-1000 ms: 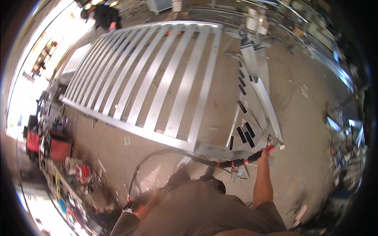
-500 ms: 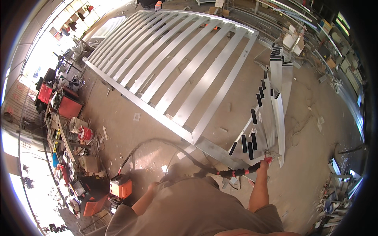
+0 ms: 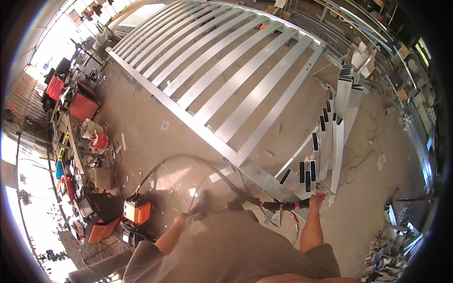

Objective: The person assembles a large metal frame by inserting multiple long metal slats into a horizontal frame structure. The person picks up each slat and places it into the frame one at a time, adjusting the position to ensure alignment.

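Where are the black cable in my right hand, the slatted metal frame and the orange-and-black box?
Black cable (image 3: 289,206): head view, on its wrapped stretch beside the right hand (image 3: 316,200).
Slatted metal frame (image 3: 257,102): head view, on one wide slat.
Orange-and-black box (image 3: 137,213): head view, on its orange side.

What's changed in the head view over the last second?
The view has swung: the slatted metal frame and loose bars appear turned clockwise. The orange-and-black machine shows fully now at lower left; the co-worker beyond the frame can't be made out. Nothing visibly taken or let go. Unchanged: right hand grips the black cable near the bars; left hand stays low at the person's left, its grip unclear.
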### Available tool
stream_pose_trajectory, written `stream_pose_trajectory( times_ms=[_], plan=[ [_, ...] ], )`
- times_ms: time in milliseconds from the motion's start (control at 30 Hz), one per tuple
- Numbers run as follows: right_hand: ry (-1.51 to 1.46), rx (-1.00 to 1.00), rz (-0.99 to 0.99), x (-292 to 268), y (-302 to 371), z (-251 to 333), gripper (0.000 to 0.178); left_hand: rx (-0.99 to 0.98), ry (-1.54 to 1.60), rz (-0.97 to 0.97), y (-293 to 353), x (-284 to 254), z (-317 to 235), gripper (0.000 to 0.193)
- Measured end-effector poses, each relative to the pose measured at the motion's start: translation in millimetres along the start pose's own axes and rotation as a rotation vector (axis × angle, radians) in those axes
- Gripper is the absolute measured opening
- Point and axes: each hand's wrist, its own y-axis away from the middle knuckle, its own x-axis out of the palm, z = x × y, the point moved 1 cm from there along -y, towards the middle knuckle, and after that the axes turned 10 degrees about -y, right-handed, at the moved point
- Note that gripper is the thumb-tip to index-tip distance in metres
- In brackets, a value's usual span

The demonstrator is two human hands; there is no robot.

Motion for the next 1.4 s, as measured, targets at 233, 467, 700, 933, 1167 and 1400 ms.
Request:
stream_pose_trajectory(
  times_ms=[233,467,700,933,1167,1400],
  plan=[
    [0.209,0.014,0.026,-25.8,47.2,21.9,0.084,0.093,0.187,-0.035,-20.8,0.1,28.5,0.033],
    [0.068,-0.193,-0.128,-23.7,123.2,21.7,0.066,0.079,0.045,0.075,-78.3,-16.9,60.0,0.057],
    [-0.014,-0.141,-0.358,9.6,253.7,14.3,0.063,0.272,-0.018,0.105,-148.8,-74.1,107.6,0.041],
    [-0.239,-0.275,-0.071,144.1,413.0,18.9,0.047,0.455,-0.361,0.061,-183.7,-146.7,147.5,0.039],
    [-0.222,-0.513,0.405,231.6,537.6,162.7,0.032,0.345,-0.215,0.026,-191.9,-168.2,181.1,0.037],
    [-0.382,-0.680,0.677,301.1,547.4,306.0,0.028,0.227,0.059,-0.030,-201.3,-183.1,205.4,0.037]
  ],
)
